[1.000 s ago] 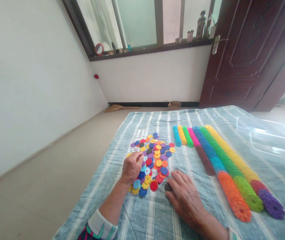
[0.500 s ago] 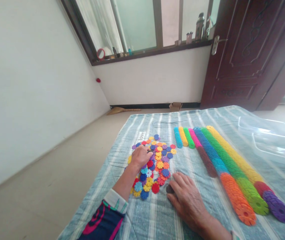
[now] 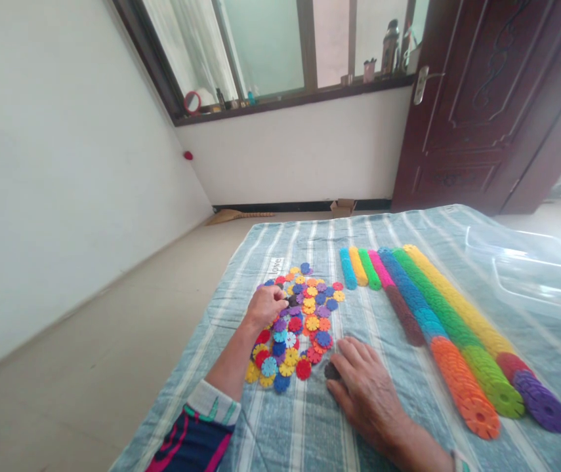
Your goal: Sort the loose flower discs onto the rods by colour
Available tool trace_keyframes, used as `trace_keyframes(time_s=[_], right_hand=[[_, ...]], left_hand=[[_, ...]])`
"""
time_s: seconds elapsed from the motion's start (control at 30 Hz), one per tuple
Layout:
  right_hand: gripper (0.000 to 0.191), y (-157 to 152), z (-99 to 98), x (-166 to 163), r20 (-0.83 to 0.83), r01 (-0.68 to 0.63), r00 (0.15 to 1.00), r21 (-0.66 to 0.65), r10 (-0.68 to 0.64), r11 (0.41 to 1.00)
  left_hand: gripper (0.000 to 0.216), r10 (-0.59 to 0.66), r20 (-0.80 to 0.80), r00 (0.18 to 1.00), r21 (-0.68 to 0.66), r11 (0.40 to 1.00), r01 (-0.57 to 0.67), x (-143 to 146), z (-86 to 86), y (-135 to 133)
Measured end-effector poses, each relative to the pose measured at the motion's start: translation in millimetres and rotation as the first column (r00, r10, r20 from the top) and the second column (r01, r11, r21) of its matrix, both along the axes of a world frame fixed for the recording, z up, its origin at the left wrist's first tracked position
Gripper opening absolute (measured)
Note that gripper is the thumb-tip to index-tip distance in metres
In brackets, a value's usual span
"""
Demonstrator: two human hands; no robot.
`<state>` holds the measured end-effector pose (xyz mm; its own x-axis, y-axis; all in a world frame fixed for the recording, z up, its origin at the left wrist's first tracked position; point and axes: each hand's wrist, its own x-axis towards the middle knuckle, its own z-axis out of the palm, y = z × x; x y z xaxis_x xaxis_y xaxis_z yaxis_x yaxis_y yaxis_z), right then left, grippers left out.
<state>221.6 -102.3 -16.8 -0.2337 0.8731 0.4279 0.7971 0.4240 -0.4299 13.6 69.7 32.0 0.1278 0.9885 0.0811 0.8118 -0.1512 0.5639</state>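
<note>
A heap of small flower-shaped plastic discs (image 3: 304,321) in many colours lies on the striped blue-green cloth (image 3: 310,419). My left hand (image 3: 266,305) rests on the heap's left edge, fingers curled and pinching a dark disc (image 3: 292,300). My right hand (image 3: 366,383) lies flat on the cloth to the right of the heap, its fingers closed over a dark brown stack of discs (image 3: 331,371). To the right lie long rolls of stacked discs (image 3: 437,314), sorted by colour: cyan, yellow, green, pink, blue, orange, purple.
A clear plastic box (image 3: 531,275) sits on the cloth at the far right. Beyond the cloth are bare floor, a white wall, a window sill with bottles (image 3: 391,46), a broom (image 3: 235,214), a small cardboard box (image 3: 343,207) and a dark wooden door (image 3: 487,98).
My left hand has moved from the heap's near left part to its far left part and now pinches a dark disc. My right hand has stayed over the brown stack.
</note>
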Motion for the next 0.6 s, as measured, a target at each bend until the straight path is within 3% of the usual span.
trace_keyframes(time_s=[0.23,0.33,0.47,0.6], right_hand=[[0.016,0,1.4,0,-0.013,0.001,1.0,-0.021,-0.002,1.0],[0.014,0,2.9,1,-0.017,-0.003,1.0,-0.021,0.003,1.0],[0.014,0,3.2,1,-0.018,-0.008,1.0,-0.021,0.008,1.0],[0.016,0,1.9,1,-0.023,-0.011,1.0,-0.027,0.01,1.0]], left_hand=[[0.009,-0.061,0.037,0.997,-0.032,0.998,0.063,3,4.3,1],[0.005,-0.098,-0.005,0.995,-0.03,0.995,0.098,7,0.0,7],[0.021,-0.104,-0.062,0.993,-0.039,0.994,0.102,12,-3.8,13],[0.015,-0.128,-0.107,0.986,-0.057,0.991,0.122,14,-3.9,16]])
